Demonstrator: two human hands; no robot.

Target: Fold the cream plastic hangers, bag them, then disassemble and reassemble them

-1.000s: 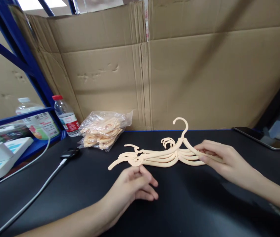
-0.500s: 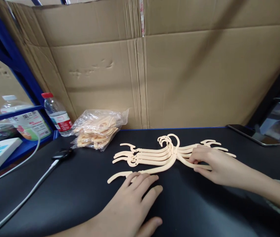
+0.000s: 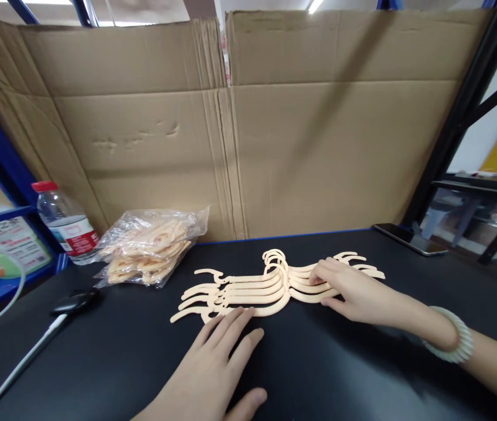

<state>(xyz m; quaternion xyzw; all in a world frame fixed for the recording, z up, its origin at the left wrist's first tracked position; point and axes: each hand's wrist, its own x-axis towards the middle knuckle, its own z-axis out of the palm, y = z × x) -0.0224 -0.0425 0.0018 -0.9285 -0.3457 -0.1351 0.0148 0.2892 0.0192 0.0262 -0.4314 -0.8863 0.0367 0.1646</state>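
Observation:
Several cream plastic hangers (image 3: 257, 285) lie fanned in a flat row on the black table (image 3: 340, 362), hooks bunched at the middle. My left hand (image 3: 217, 362) lies flat and open on the table, fingertips touching the nearest hanger's left arm. My right hand (image 3: 354, 292) rests on the right arms of the hangers, fingers stretched over them and pressing down, nothing gripped. A pale bead bracelet (image 3: 452, 342) circles my right wrist.
A clear bag of more hangers (image 3: 149, 248) lies at the back left beside a red-capped water bottle (image 3: 65, 225). A black device with a white cable (image 3: 71, 304) is at left. A phone (image 3: 409, 238) lies back right. A cardboard wall (image 3: 248, 128) stands behind.
The nearest hanger, apart from the row half a second ago, now lies against the others. Both hands pushed it in; the view shifted right.

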